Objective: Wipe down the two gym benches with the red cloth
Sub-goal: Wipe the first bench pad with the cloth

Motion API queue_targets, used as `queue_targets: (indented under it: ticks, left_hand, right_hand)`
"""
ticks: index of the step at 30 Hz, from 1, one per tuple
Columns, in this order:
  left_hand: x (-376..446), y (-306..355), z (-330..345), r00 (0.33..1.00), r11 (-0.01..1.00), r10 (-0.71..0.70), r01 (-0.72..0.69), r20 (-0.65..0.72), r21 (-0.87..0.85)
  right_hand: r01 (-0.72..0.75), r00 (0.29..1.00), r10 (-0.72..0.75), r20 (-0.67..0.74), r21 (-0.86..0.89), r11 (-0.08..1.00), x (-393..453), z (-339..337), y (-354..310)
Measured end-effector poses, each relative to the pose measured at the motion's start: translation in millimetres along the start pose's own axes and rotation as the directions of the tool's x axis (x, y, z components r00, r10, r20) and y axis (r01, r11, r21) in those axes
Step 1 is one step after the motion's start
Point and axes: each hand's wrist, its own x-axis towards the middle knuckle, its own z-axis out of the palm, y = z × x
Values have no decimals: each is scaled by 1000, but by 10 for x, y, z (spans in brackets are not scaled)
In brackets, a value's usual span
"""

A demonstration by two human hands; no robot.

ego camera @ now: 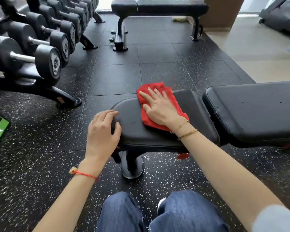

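A black padded gym bench [251, 113] runs from the centre to the right edge, its seat pad nearest me. The red cloth [157, 91] lies crumpled on the seat pad's far side. My right hand [159, 108] presses flat on the cloth, fingers spread. My left hand [104, 133] rests on the seat pad's left end, fingers curled over its edge. A second black bench [159, 6] stands at the far end of the floor, with nothing on it.
A rack of black dumbbells [40, 39] lines the left side. Speckled black rubber flooring [117, 77] lies between the two benches. A treadmill [281, 17] stands at the far right on light flooring. My knees in blue jeans [157, 215] are at the bottom.
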Motion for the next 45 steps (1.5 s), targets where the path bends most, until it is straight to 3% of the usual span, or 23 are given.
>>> queue_targets:
  ticks: [4, 6, 8, 11, 15, 22, 24, 29, 31, 37, 40, 45]
  left_hand:
    - [-50, -184, -217, 993, 998, -55, 55, -102, 4]
    - [-55, -255, -290, 989, 997, -68, 71, -130, 13]
    - [-64, -295, -327, 988, 997, -78, 80, -135, 13]
    - [-82, -289, -341, 991, 997, -74, 76, -115, 8]
    - [-102, -191, -321, 995, 998, -60, 59, -83, -9]
    - [-37, -36, -230, 997, 998, -44, 40, -64, -55]
    - [8, 28, -171, 998, 996, -43, 40, -45, -77]
    - [143, 227, 46, 1000, 998, -7, 9, 29, -69]
    - [208, 291, 142, 999, 998, -3, 5, 43, -63]
    - [303, 326, 371, 999, 1000, 14, -14, 40, 4]
    - [272, 276, 430, 999, 998, 31, -32, 18, 46]
    - [257, 276, 453, 999, 997, 32, -32, 1, 65]
  right_hand:
    - [305, 952, -305, 0, -5, 952, -232, 226, -601]
    - [383, 923, -383, -23, -15, 924, -431, 251, -617]
    - [384, 922, -384, -48, -6, 923, -565, 203, -443]
    - [251, 966, -253, -55, -28, 967, -463, 100, -162]
    - [115, 993, -116, -15, -47, 992, -64, 100, -376]
    - [358, 933, -358, -41, -3, 934, -703, 174, -371]
    - [287, 955, -288, -75, -19, 958, -813, 102, -120]
    - [-120, 991, 119, -64, -12, 993, -438, -117, 300]
    - [-128, 991, 126, -54, -26, 991, -370, -87, 215]
    - [80, 991, -81, -111, -10, 997, -1035, -16, 243]
    - [-19, 992, 19, -121, 1, 1000, -1046, -60, 514]
    - [-276, 959, 272, -84, -30, 961, -324, -169, 713]
